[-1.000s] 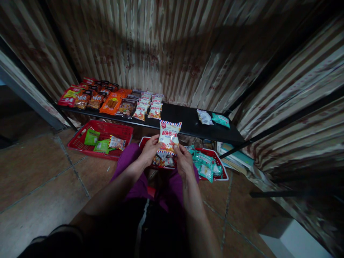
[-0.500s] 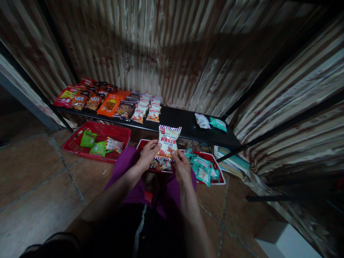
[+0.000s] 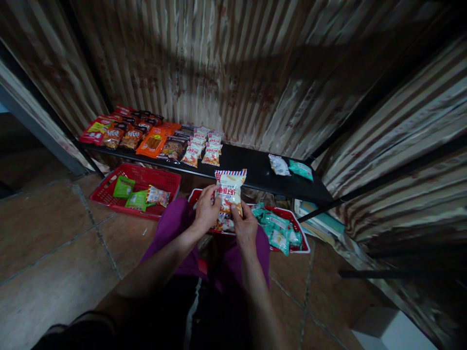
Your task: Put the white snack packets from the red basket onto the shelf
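Note:
Upright in front of my knees is a small white snack bag (image 3: 229, 187) with red lettering and a striped top edge. My right hand (image 3: 245, 226) grips its lower right corner, thumb on the front. At its left side, my left hand (image 3: 207, 209) has its bent fingers on the bag, covering part of the lettering. Behind it on the black shelf (image 3: 244, 163), matching white bags (image 3: 210, 154) stand in two short columns. Below my hands, a red basket (image 3: 304, 250) holds more snack bags, with teal packets (image 3: 277, 226) at its right end.
Left of my knees, another red basket (image 3: 100, 194) holds green packets (image 3: 124, 187) and a white one. Red, orange and dark snack bags (image 3: 155, 141) line the shelf's left part. A white packet (image 3: 279, 165) and a teal packet (image 3: 301, 170) lie toward its right end. Black poles (image 3: 317, 214) flank the shelf.
My left hand's fingers have shifted further over the front of the bag, hiding its first characters. The bag stays at about the same place. My view has swung slightly left.

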Tool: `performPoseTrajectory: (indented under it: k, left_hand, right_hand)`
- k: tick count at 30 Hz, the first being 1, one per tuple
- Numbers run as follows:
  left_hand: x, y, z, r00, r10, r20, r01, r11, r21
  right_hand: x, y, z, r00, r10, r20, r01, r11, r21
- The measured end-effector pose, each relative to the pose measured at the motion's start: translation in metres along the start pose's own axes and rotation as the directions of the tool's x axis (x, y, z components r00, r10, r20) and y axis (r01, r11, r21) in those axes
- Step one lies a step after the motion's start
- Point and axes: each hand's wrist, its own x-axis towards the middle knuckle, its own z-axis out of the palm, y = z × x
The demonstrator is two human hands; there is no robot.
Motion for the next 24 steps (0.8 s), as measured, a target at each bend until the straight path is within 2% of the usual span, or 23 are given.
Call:
performPoseTrajectory:
  k: [3, 6, 10, 14, 19, 22, 24]
  left_hand:
    - [0.000, 0.000, -0.001, 0.999, -0.020, 0.027, 0.020, 1.000, -0.004]
    - [0.000, -0.001, 0.001, 0.993, -0.078, 0.087, 0.087, 0.991, -0.100]
    - [-0.001, 0.005, 0.004, 0.975, -0.106, 0.194, 0.168, 0.924, -0.344]
    - [-0.002, 0.014, 0.005, 0.957, -0.160, 0.241, 0.261, 0.838, -0.480]
    - [-0.002, 0.013, 0.000, 0.917, -0.339, 0.208, 0.397, 0.749, -0.531]
    - [0.001, 0.012, -0.006, 0.901, -0.395, 0.177, 0.419, 0.691, -0.589]
    - [0.003, 0.014, -0.010, 0.895, -0.408, 0.180, 0.424, 0.654, -0.626]
  right_hand:
    - [-0.003, -0.003, 0.001, 0.996, -0.090, -0.014, 0.087, 0.989, -0.123]
    - [-0.006, -0.005, 0.002, 0.978, -0.206, -0.024, 0.190, 0.938, -0.289]
    - [-0.012, -0.003, 0.007, 0.889, -0.457, 0.015, 0.406, 0.773, -0.487]
    - [-0.023, -0.001, 0.017, 0.804, -0.588, 0.084, 0.515, 0.620, -0.593]
    - [-0.035, -0.005, 0.025, 0.725, -0.650, 0.228, 0.646, 0.527, -0.553]
    - [-0.038, -0.010, 0.023, 0.687, -0.661, 0.301, 0.713, 0.536, -0.451]
    - [-0.039, -0.014, 0.021, 0.682, -0.663, 0.311, 0.727, 0.566, -0.388]
